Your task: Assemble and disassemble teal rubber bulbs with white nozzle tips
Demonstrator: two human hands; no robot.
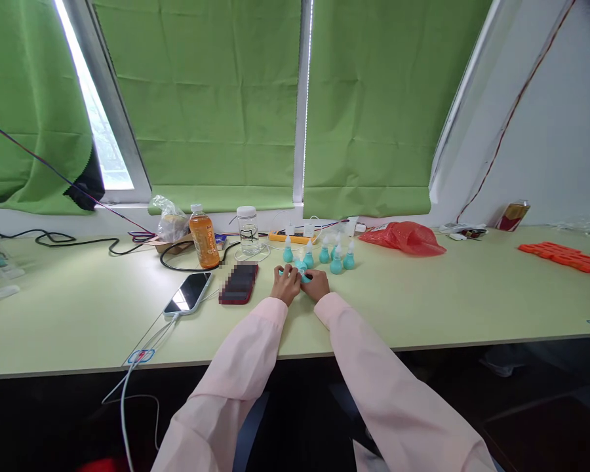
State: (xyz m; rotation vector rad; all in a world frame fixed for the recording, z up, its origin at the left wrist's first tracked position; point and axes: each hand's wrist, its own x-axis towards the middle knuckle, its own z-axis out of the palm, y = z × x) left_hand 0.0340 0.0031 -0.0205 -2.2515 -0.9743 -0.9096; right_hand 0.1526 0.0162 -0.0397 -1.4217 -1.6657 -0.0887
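Observation:
My left hand [286, 284] and my right hand [316, 285] meet over the table, fingers curled in around a teal bulb [305, 278]. Fingers cover much of it, and its exact shape is hard to make out. More teal shows just beyond the fingertips; whether it is a separate piece I cannot tell. Right behind my hands stand several small teal squeeze bulbs with clear pointed tips, among them a front one [335, 264] and one at the left [288, 251]. They are upright and apart from my hands.
Left of my hands lie a dark red phone [239, 283] and a charging phone [189, 293] with white cables. Behind them stand an orange drink bottle [204, 239] and a clear jar [248, 233]. A red plastic bag [404, 237] and orange trays [565, 256] lie to the right.

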